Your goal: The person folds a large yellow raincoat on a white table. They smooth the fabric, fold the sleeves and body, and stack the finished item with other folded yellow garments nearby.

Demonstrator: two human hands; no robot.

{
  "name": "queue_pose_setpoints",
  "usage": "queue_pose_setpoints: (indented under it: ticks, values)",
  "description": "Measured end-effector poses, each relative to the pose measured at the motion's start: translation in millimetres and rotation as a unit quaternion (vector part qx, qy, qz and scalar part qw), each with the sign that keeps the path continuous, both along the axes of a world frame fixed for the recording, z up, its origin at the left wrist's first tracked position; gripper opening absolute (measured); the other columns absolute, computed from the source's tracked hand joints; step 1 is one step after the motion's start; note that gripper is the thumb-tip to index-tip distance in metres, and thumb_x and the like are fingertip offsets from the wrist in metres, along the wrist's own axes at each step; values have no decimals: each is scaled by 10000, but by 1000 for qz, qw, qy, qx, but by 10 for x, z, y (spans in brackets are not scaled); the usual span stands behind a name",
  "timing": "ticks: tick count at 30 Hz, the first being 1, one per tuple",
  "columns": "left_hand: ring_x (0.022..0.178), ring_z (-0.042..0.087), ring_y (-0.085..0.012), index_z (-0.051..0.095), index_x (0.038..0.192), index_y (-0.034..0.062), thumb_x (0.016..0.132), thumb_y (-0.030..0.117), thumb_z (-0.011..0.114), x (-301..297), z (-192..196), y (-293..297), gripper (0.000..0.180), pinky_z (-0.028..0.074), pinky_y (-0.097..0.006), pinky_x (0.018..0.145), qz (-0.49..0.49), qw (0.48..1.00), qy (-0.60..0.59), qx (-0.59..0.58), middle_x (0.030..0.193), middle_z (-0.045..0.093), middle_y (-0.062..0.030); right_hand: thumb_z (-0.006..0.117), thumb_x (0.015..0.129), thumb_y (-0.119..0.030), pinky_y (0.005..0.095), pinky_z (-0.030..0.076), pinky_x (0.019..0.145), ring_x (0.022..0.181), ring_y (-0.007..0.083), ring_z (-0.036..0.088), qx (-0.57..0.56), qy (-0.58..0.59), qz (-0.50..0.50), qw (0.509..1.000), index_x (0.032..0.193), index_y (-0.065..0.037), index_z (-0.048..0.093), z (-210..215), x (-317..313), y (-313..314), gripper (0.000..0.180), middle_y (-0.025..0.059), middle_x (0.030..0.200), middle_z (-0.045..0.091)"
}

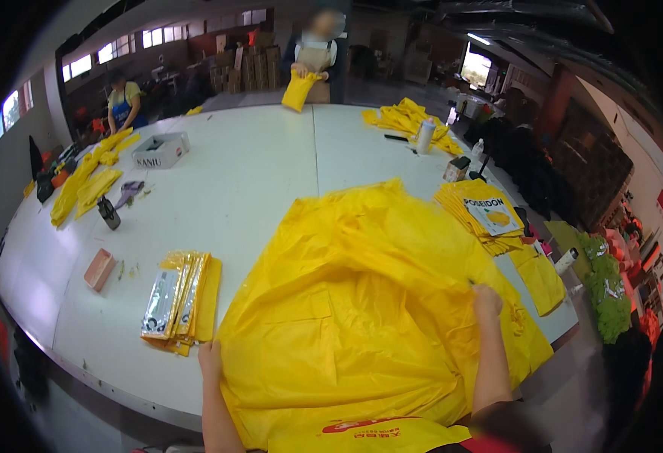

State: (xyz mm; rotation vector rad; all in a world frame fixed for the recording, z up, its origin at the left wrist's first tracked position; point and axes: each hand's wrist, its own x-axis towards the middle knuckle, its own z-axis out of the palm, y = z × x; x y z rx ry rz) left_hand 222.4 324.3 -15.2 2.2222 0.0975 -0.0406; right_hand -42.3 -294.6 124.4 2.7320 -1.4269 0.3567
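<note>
A wide, crumpled yellow sheet-plastic garment (293,343) covers the white tabletop's (233,166) near side. The left hand (210,362) grips its left edge; the right hand (487,300) touches its right side, fingers' grip impossible to tell. 1 stack of flat yellow packs (184,294) lies near the left hand.

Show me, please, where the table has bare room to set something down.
The white table is bare between the white box and the yellow garment, and between the pink tray and the table's near-left edge. Its right is crowded: yellow packets, a white bottle, heaped yellow fabric.
</note>
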Motion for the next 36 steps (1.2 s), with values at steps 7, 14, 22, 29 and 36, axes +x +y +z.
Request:
queue_pose_setpoints:
  ticks: [7,14,22,29,36]
  values:
    - [1024,497,-359,520,1117,12,753,144,636,133,221,-819,404,416,-410,864,-155,935,-280,150,1051,558,-181,423,853,-162,397,473,734,849,333,591,217,-212,312,900,985,-91,629,-304,1226,1528,255,139,946,630]
    - [1303,263,-334,383,1315,47,746,450,624,232,48,-1364,739,210,-421,1061,-255,893,-200,312,1372,352,-185,567,798,-118,396,374,918,1133,287,460,108,-150,532,827,1105,-68,528,-1263,1788,2479,313,106,1199,525]
    - [1306,264,-332,403,1312,60,775,491,581,343,-67,-1426,711,188,-465,1053,-196,910,-190,313,1396,311,-204,574,798,-143,383,306,982,1213,280,389,151,-154,492,843,1129,-47,510,-1551,1754,2213,350,103,1253,485]
    - [1277,307,-340,458,1272,72,762,450,620,297,-175,-1353,654,206,-500,1036,-225,908,-197,293,1360,362,-205,550,807,-169,406,305,988,1191,304,401,91,-126,514,844,1126,-50,547,-1602,1908,2365,341,142,1235,489]
    - [1168,425,-356,548,1117,-12,738,288,680,269,-85,-1203,501,333,-417,982,-198,926,-281,159,1225,495,-201,574,736,-19,426,409,894,1048,385,481,76,-222,489,840,1017,-31,588,-1631,1940,2159,281,213,1108,533]
